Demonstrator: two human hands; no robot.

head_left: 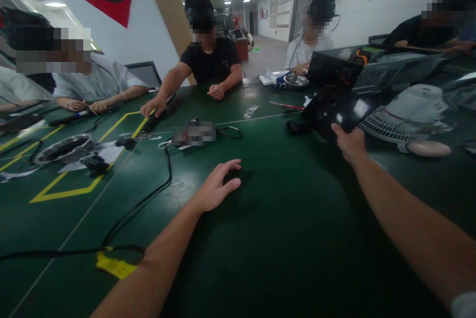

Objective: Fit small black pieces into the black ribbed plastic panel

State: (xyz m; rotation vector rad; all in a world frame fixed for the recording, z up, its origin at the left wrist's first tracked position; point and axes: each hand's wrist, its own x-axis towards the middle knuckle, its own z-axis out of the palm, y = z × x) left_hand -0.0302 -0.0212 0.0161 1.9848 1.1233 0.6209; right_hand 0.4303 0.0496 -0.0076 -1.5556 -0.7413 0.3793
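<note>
My left hand (219, 186) is over the middle of the green table (238, 258), fingers apart and nothing in it. At the right, my right hand (349, 143) grips the near edge of a dark glossy panel (340, 112), its thumb on top of the surface. The panel is tilted, with bright reflections on it. Beside its left edge lies a small black object (296, 127). A white fan with a round grille (386, 125) stands just right of the panel.
Several people sit around the table; one in black (211, 63) reaches to a black object at the left. A black cable (169, 169), a metal ring part (67, 148), a metal bowl (296, 79), a red pen-like tool (288, 105) and a large grey casing (401, 73) are around.
</note>
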